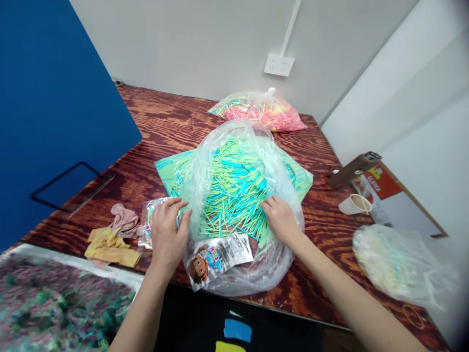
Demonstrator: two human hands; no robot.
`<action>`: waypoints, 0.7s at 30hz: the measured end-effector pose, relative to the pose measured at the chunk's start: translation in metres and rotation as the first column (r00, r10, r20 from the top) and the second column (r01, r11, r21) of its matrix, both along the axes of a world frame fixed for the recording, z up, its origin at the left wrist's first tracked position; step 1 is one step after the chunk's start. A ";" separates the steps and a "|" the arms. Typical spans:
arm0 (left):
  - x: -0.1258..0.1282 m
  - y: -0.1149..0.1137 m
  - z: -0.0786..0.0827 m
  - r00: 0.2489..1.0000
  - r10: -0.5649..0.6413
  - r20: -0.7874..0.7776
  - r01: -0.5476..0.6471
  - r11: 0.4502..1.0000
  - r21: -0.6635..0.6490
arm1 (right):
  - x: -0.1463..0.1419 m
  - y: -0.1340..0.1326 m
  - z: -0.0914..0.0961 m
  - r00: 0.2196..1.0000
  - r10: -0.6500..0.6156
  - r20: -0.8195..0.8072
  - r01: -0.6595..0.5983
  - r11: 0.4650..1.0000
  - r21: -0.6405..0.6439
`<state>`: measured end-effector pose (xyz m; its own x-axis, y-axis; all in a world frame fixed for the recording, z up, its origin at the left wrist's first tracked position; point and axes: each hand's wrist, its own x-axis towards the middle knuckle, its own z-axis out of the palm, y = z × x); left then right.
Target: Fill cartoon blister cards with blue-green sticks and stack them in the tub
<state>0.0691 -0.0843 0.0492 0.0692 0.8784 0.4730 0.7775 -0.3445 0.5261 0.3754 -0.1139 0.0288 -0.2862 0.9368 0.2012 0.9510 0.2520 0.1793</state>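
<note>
A large clear plastic bag (280,259) lies open on the table, full of thin green and blue sticks (234,188). My right hand (280,217) reaches in at the bag's right side, its bent fingers closed at the edge of the stick pile. To the left, my left hand (168,232) is over a small clear packet (147,220), thumb and fingers apart, partly covering it. Between the hands, a white printed pouch (220,256) with a cartoon character rests on the bag's front edge.
Behind stands a tied bag of coloured sticks (260,112). Pink and yellow gloves (113,244) lie at left by a blue panel (54,98). At right are a brown cylinder (353,170), a paper cup (354,204), a clipboard (410,205) and another plastic bag (395,264).
</note>
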 end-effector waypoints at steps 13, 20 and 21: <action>0.000 -0.002 -0.011 0.983 -0.097 0.153 0.121 0.981 -0.153 | 0.014 0.032 0.003 0.951 0.240 0.196 -0.234 0.971 -0.055; -0.004 -0.003 -0.012 0.974 -0.100 0.202 0.138 0.973 -0.186 | 0.021 0.036 -0.002 0.931 0.323 0.171 -0.316 0.946 -0.069; -0.005 -0.004 -0.013 0.974 -0.100 0.205 0.140 0.972 -0.187 | 0.022 0.035 -0.003 0.927 0.339 0.157 -0.334 0.941 -0.060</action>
<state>0.0637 -0.0880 0.0365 0.1045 0.9467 0.3046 0.6138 -0.3024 0.7292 0.3971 -0.0786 0.0259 -0.6122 0.7847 0.0973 0.7676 0.5603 0.3111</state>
